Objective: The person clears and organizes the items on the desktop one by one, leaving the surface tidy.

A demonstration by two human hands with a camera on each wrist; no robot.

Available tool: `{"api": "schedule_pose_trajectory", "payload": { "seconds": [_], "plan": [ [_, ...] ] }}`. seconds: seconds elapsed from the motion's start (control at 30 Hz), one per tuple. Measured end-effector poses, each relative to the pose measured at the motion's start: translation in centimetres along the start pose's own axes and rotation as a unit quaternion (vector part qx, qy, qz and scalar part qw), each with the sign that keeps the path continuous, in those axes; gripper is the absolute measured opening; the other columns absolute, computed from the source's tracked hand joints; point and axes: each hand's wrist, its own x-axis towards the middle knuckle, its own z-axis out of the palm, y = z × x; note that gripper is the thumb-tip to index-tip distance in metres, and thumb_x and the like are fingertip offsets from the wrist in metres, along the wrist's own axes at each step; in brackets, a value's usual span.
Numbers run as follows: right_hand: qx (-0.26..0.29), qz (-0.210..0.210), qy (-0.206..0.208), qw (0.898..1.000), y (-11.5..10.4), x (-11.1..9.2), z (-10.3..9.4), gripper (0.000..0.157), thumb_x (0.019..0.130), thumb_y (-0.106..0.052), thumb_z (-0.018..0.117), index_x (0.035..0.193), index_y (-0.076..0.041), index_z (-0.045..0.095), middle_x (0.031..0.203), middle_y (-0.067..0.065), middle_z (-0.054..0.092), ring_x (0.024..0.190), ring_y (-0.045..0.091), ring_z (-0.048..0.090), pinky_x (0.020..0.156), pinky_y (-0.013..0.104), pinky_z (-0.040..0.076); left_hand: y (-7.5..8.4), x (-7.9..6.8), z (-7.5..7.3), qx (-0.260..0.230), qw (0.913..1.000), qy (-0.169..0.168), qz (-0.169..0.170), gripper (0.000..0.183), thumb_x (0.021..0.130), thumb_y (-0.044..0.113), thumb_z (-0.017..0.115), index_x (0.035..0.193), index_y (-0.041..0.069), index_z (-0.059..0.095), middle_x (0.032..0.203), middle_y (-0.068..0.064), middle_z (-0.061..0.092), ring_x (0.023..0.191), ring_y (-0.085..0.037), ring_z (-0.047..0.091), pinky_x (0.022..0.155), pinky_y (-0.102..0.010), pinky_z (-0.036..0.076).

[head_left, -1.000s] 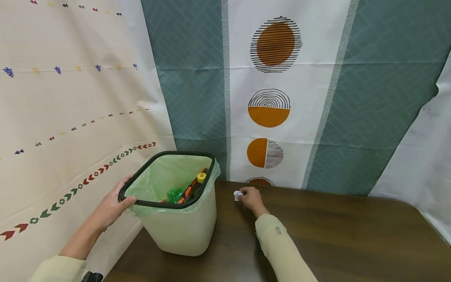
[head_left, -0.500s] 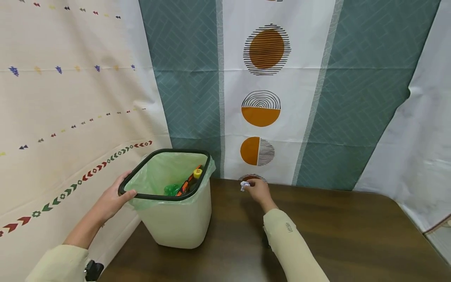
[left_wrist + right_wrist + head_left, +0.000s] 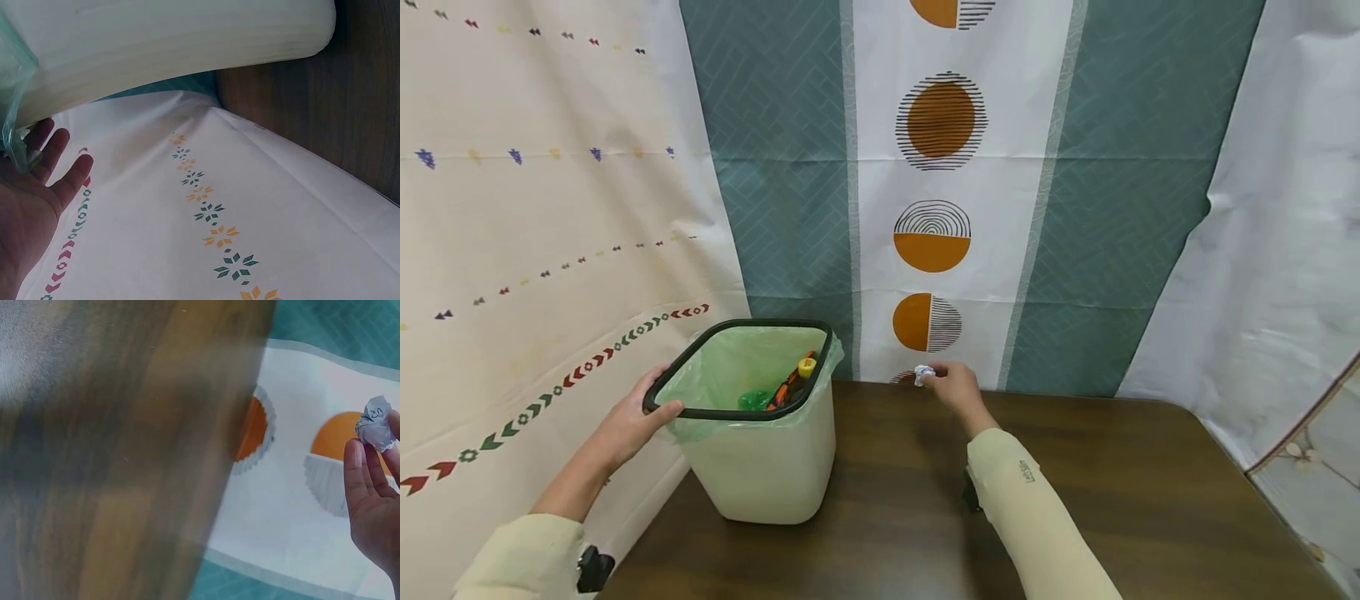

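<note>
A pale trash bin with a black rim and a green liner stands on the brown table. My left hand holds the rim at its near left corner. In the left wrist view, the fingers lie against the bin's outer side beside the hanging liner. Right of the bin, my right hand pinches a small crumpled paper ball above the table. The right wrist view shows the paper ball, with dark marks on it, between thumb and fingertips.
Inside the bin lie green crumpled plastic, an orange and black item and something with a yellow cap. Patterned cloths hang behind the table and along its left side.
My right hand has lifted the paper ball from low over the table, raising it near the back edge. My left hand stays on the rim. The head view has shifted right.
</note>
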Motion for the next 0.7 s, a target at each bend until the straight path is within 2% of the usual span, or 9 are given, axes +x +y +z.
{"api": "schedule_pose_trajectory", "payload": {
  "seconds": [0.17, 0.33, 0.53, 0.7],
  "plan": [
    [-0.016, -0.015, 0.011, 1.0, -1.7, -0.2, -1.6, 0.034, 0.094, -0.019, 0.068, 0.122, 0.0, 0.069, 0.114, 0.017, 0.069, 0.095, 0.028, 0.063, 0.086, 0.041, 0.052, -0.1, 0.2, 0.2, 0.0, 1.0, -0.003, 0.0, 0.082, 0.098, 0.042, 0.049, 0.158, 0.005, 0.008, 0.151, -0.037, 0.024, 0.131, -0.056, 0.031, 0.095, -0.072, 0.03],
    [0.007, -0.016, 0.015, 1.0, -3.8, -0.7, -2.8, 0.039, 0.095, -0.023, 0.068, 0.128, -0.002, 0.066, 0.117, 0.016, 0.068, 0.095, 0.028, 0.064, 0.082, 0.038, 0.054, 0.0, 0.5, 0.4, -0.006, 1.0, -0.006, 0.002, 0.085, 0.098, 0.044, 0.05, 0.158, 0.003, 0.006, 0.152, -0.038, 0.023, 0.133, -0.057, 0.028, 0.097, -0.072, 0.028],
    [0.032, -0.045, 0.007, 0.998, -7.1, -1.4, -3.4, 0.04, 0.096, -0.023, 0.068, 0.13, -0.002, 0.064, 0.119, 0.016, 0.066, 0.098, 0.029, 0.066, 0.084, 0.037, 0.055, 0.2, 0.3, 0.0, -0.015, 0.9999, -0.005, 0.003, 0.086, 0.098, 0.044, 0.05, 0.159, 0.004, 0.004, 0.151, -0.04, 0.023, 0.133, -0.058, 0.027, 0.098, -0.072, 0.028],
    [0.031, -0.064, 0.004, 0.997, -9.9, -1.8, -3.4, 0.036, 0.095, -0.024, 0.068, 0.125, -0.004, 0.067, 0.117, 0.013, 0.067, 0.102, 0.026, 0.062, 0.086, 0.038, 0.053, 0.3, -0.1, -0.2, -0.019, 0.9998, -0.01, -0.003, 0.086, 0.098, 0.044, 0.049, 0.158, 0.003, 0.004, 0.15, -0.04, 0.022, 0.132, -0.058, 0.028, 0.097, -0.074, 0.028]
  ]
}}
